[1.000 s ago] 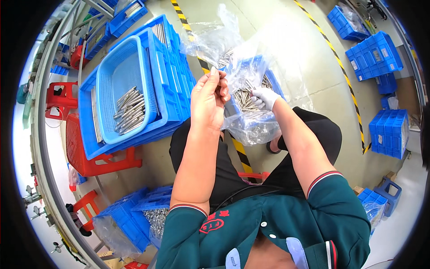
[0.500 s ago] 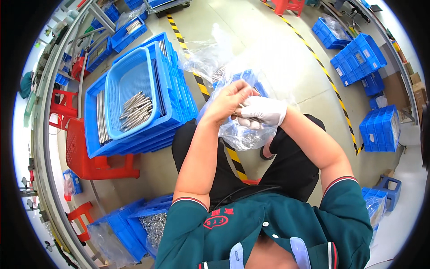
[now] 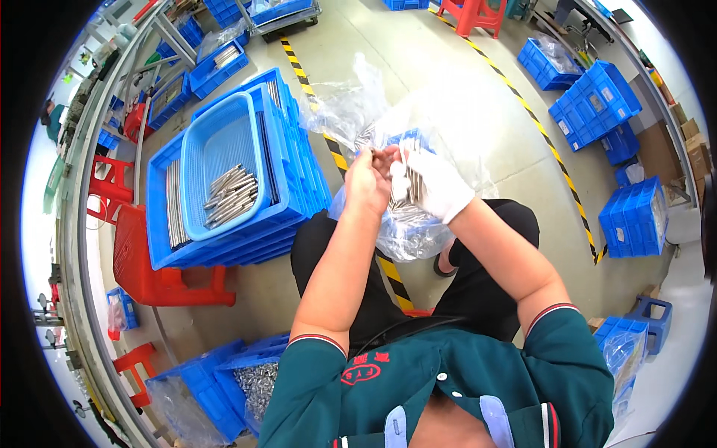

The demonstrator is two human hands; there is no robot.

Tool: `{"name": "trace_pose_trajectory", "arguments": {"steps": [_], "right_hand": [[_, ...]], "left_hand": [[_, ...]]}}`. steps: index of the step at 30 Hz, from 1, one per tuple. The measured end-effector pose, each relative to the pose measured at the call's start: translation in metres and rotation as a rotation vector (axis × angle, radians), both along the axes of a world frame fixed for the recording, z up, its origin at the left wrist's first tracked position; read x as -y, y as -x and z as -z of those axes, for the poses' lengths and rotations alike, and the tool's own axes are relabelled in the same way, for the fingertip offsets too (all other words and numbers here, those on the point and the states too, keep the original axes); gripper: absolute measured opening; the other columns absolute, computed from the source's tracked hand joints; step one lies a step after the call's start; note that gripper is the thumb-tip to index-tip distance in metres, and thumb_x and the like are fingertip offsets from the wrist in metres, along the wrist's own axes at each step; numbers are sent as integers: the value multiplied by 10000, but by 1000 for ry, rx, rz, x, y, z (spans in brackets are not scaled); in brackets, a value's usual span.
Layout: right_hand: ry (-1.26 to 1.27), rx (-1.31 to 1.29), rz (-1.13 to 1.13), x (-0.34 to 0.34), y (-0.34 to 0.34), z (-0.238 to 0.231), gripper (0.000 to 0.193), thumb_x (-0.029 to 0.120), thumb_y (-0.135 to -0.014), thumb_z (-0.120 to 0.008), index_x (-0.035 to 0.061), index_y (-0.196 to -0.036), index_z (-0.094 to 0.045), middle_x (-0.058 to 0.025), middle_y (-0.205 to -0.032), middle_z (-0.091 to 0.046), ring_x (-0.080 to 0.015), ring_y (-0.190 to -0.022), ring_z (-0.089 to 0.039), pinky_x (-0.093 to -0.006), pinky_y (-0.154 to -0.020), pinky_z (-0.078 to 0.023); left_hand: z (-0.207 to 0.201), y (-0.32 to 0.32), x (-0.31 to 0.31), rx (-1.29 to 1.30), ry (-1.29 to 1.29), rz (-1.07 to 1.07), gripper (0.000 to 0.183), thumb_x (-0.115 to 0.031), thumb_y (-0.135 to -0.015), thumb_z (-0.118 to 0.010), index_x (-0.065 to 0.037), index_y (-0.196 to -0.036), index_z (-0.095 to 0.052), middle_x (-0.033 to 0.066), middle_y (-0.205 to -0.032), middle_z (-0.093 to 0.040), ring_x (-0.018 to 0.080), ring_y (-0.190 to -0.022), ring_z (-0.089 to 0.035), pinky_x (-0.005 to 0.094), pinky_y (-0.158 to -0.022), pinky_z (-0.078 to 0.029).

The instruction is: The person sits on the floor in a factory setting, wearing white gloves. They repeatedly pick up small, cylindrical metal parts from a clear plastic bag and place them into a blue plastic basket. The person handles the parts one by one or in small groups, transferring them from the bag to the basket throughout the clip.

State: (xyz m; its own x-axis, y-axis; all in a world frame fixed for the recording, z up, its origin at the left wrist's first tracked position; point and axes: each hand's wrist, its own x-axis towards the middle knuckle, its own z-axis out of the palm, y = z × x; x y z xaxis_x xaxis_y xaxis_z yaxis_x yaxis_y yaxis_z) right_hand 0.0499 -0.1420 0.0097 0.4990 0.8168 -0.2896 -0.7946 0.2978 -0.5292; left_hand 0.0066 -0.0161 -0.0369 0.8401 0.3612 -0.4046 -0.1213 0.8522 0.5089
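Observation:
My bare left hand [image 3: 368, 183] is closed at the fingertips above a blue bin lined with clear plastic, between my knees. What its fingers hold, if anything, is too small to make out. Facing it, my right hand [image 3: 442, 187] wears a white glove and is curled around several short metal rods [image 3: 413, 184]. The two hands' fingers nearly meet. More loose metal rods [image 3: 407, 215] lie just below, in the clear plastic bag [image 3: 407, 243]. Beyond my hands, the bag's crumpled upper part [image 3: 347, 108] spreads out over further rods.
At left, a light blue basket [image 3: 216, 138] with metal rods rests on stacked blue crates [image 3: 306, 179], by a red stool [image 3: 142, 257]. A bin of small metal parts [image 3: 258, 384] sits near my left side. Blue crates [image 3: 635, 216] stand at right, past striped floor tape [image 3: 545, 138].
My hands have drawn slightly apart from their overlapped hold. The right glove has turned, so the rods in it now show, along with the rods in the bag below.

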Motion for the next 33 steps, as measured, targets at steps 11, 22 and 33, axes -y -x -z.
{"name": "trace_pose_trajectory", "arguments": {"steps": [11, 22, 33], "right_hand": [[164, 679, 604, -46, 49, 13, 241, 43, -895, -515, 2, -1127, -465, -57, -957, -580, -119, -860, -565, -261, -780, -463], [226, 698, 273, -31, 17, 9, 169, 131, -928, -518, 19, -1055, -519, -40, -878, -581, -108, -765, -554, -252, -721, -460], [392, 661, -153, 26, -27, -12, 150, 205, -879, -601, 64, -867, -552, 28, -640, -498, -36, -498, -399, -185, -445, -308]], "left_hand": [[-21, -1, 10, 236, 282, -104, 367, -350, -1014, -289, -86, -873, -502, 154, -1047, -617, 284, -997, -598, 425, -899, -491], [-14, -4, -1, 199, 288, -203, 280, -320, -1001, -379, -102, -877, -504, 83, -865, -616, 185, -736, -581, 326, -642, -487], [-29, 17, -19, 183, -172, 74, 232, -250, -941, -552, -20, -928, -575, 19, -650, -492, 116, -592, -440, 260, -560, -372]]}}
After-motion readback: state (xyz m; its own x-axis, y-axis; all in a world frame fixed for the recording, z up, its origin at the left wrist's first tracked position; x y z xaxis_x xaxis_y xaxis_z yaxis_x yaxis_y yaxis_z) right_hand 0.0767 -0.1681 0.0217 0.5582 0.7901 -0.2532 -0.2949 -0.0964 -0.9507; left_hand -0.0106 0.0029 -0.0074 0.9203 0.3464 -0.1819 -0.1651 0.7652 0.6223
